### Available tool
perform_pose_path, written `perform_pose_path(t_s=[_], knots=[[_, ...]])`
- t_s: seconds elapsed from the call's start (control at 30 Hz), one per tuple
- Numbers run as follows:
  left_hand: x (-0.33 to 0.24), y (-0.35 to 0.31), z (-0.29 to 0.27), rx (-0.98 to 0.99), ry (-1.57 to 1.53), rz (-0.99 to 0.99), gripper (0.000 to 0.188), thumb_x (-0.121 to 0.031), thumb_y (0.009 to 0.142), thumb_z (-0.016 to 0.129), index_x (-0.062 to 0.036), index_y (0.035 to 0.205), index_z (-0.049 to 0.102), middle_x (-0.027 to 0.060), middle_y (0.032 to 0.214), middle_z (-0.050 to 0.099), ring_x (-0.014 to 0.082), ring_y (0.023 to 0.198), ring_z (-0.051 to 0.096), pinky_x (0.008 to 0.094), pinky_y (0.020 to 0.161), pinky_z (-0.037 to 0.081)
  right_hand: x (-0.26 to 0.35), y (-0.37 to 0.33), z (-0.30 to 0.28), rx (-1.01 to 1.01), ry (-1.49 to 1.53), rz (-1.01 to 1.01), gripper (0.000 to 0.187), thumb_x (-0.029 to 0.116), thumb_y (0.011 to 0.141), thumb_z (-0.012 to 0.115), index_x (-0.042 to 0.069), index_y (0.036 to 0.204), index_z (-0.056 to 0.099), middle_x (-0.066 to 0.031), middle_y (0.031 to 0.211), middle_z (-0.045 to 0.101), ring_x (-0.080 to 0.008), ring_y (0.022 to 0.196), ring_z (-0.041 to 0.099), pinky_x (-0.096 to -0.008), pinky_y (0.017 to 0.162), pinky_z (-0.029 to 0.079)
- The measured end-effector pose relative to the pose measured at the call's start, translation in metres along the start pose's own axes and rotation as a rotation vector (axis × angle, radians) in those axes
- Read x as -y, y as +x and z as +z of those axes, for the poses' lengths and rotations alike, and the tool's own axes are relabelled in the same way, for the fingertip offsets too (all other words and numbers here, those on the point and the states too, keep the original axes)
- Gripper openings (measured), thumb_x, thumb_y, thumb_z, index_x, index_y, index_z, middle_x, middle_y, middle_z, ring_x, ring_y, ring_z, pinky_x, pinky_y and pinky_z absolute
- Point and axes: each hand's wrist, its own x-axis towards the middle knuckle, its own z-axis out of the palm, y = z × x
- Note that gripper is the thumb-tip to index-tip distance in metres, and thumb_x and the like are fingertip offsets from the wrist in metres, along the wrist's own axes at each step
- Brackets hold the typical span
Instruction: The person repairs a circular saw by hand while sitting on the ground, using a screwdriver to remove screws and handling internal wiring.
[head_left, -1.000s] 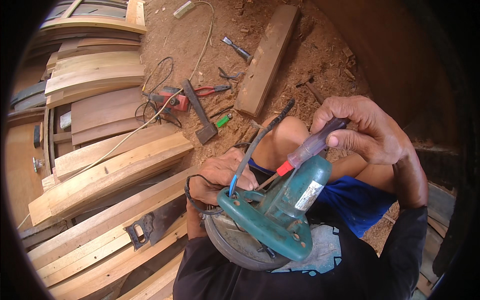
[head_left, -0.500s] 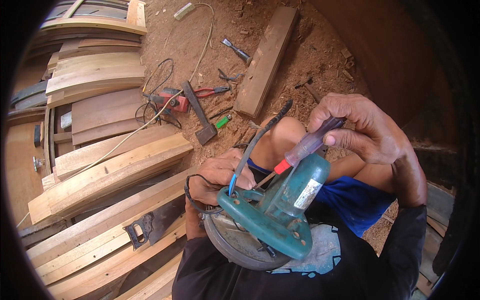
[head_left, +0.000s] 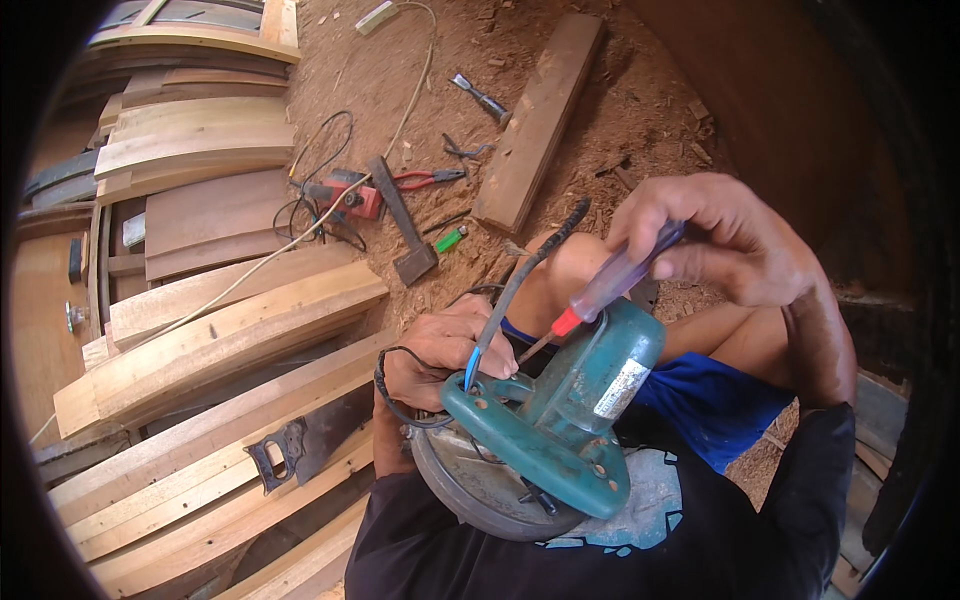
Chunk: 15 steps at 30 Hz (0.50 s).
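A green circular saw [head_left: 590, 375] with a metal blade guard [head_left: 480, 480] rests against my lap and shirt. In my right hand [head_left: 725, 235] is a screwdriver [head_left: 612, 283] with a clear purplish handle and a red collar, held between thumb and fingers. Its shaft slants down to the left, toward the near end of the saw's handle. My left hand [head_left: 450, 345] is closed at that spot, close to the screwdriver's tip; what its fingers pinch is hidden. A dark power cord [head_left: 505, 290] with a blue wire rises from the saw beside my left fingers.
On the sawdust-covered ground lie a hammer [head_left: 403, 225], red-handled pliers [head_left: 430, 179], a green lighter [head_left: 451, 238], a red power tool [head_left: 352, 195], a chisel [head_left: 481, 99] and a thick wooden beam [head_left: 540, 120]. Stacked planks [head_left: 220, 345] fill the left, with a handsaw [head_left: 300, 450] on them.
My right hand has shifted slightly up, its fingers turned differently around the screwdriver handle. The saw sits slightly farther right in view. My left hand stays at the saw's handle.
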Motion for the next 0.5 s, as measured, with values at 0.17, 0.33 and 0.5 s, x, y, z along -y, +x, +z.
perform_pose_path(t_s=[0.17,0.33,0.5], knots=[[0.0075,-0.0061,0.0003,-0.024,0.01,0.022,0.041,-0.04,0.09,0.084,0.0003,0.098,0.08,0.0172,0.092,0.079,0.0309,0.081,0.073,0.0441,0.081,0.048,0.003,-0.0036,-0.003,-0.073,0.108,0.117,0.014,0.011,0.099,0.077,0.002,0.107,0.071,-0.0136,0.117,0.075,-0.0217,0.111,0.071,-0.0365,0.098,0.055],[0.0052,-0.0034,-0.0007,-0.007,-0.023,0.012,0.037,-0.033,0.085,0.091,-0.0007,0.097,0.08,0.0136,0.091,0.078,0.0308,0.084,0.073,0.0449,0.081,0.048,-0.0003,-0.0026,-0.0008,-0.042,-0.032,0.101,0.015,0.012,0.099,0.078,0.003,0.108,0.07,-0.0128,0.117,0.075,-0.0212,0.11,0.071,-0.0363,0.099,0.054],[0.005,-0.0064,-0.0007,-0.009,-0.011,0.004,0.037,-0.035,0.085,0.091,-0.0014,0.097,0.079,0.0125,0.092,0.078,0.0309,0.084,0.073,0.0456,0.082,0.048,-0.0009,-0.0026,-0.001,-0.037,-0.023,0.11,0.015,0.012,0.099,0.078,0.003,0.109,0.07,-0.0128,0.117,0.075,-0.0217,0.11,0.071,-0.0365,0.099,0.054]])
